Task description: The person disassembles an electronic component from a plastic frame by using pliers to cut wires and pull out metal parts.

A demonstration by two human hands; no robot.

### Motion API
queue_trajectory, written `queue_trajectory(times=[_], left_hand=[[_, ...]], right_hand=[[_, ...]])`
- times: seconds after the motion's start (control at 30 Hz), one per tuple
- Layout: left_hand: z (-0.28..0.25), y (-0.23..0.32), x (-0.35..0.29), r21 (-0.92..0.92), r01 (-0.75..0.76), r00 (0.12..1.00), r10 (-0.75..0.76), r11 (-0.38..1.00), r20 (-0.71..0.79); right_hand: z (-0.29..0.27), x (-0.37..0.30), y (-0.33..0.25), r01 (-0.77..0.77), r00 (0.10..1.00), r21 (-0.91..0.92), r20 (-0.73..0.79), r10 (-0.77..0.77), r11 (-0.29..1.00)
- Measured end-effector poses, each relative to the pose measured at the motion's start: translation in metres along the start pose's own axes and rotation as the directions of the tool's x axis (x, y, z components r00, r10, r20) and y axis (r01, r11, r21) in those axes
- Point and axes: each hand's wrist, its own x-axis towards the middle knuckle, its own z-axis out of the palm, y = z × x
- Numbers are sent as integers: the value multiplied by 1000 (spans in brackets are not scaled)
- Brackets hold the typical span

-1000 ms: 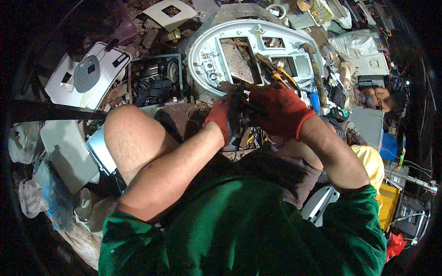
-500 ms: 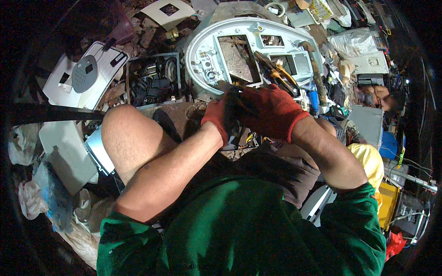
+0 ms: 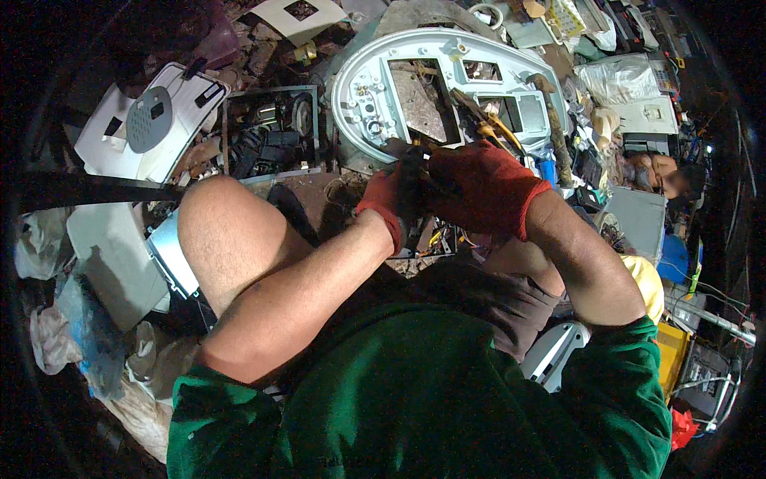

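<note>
My left hand (image 3: 384, 198), in a red glove with dark fingers, is closed at the near edge of a large pale plastic panel (image 3: 348, 96). Right against it is my right hand (image 3: 491, 190), also gloved in red and closed, its back turned up. Whatever lies between the fingers is dark and hidden by the gloves. Just beyond the right hand, tools with yellow-orange handles (image 3: 501, 128) rest across the panel's openings. Below the hands, several small tools and bits (image 3: 437, 239) lie in shadow between my knees.
Left of the panel stands a metal frame (image 3: 317, 132) full of dark parts. A white cover (image 3: 108, 148) with a grey oval plate (image 3: 149, 120) lies farther left. Scrap is piled at the right, near a blue round object (image 3: 672, 257) and another person (image 3: 666, 172).
My right hand and forearm have shifted slightly to the right. Both hands stay close together and closed. The whole scene sits a little farther right in the picture.
</note>
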Motion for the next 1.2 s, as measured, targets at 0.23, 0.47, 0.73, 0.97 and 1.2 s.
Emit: queue_trajectory(times=[0.23, 0.47, 0.73, 0.97, 1.2], left_hand=[[-5, -6, 2, 108, -59, 998, 57, 992, 28], [-23, -16, 13, 509, -623, 782, 481, 594, 395], [-22, -16, 11, 253, -162, 982, 131, 954, 138], [-10, -29, 20, 138, -245, 945, 205, 960, 253], [-15, -27, 20, 32, 12, 998, -14, 999, 63]], right_hand=[[4, -3, 6, 40, 998, 52, -51, -38, 998], [10, -4, 8, 4, 999, 0, -51, -4, 1000], [12, -2, 8, 42, 998, -74, -45, -46, 996], [32, -2, 45, 251, 949, -278, -119, -292, 927], [16, -8, 20, 143, 980, -295, -95, -177, 945]])
